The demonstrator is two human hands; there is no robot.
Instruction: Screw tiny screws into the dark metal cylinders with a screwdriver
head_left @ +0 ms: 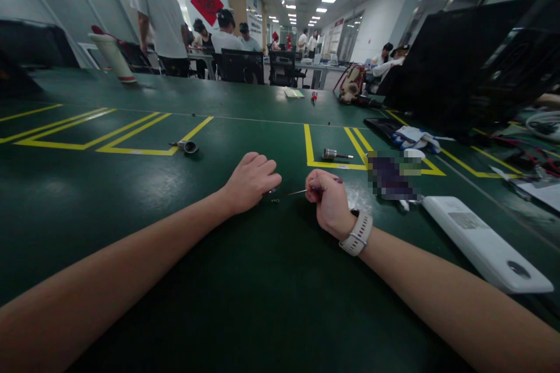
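My left hand is closed above the green table, fingers curled and pressed together. A small shiny bit shows under its fingertips, too little to name. Just below those fingers a tiny metal piece lies on the table. My right hand, with a pale watch strap at the wrist, is wrapped around a slim screwdriver. Its dark purple handle end sticks out past the fist, and the thin metal shaft points left toward my left hand, apart from it.
Metal socket-like parts lie left and right by yellow tape outlines. To the right are a phone, a white power bank, gloves and a big black monitor. Farther back stand a cup and a red-handled tool.
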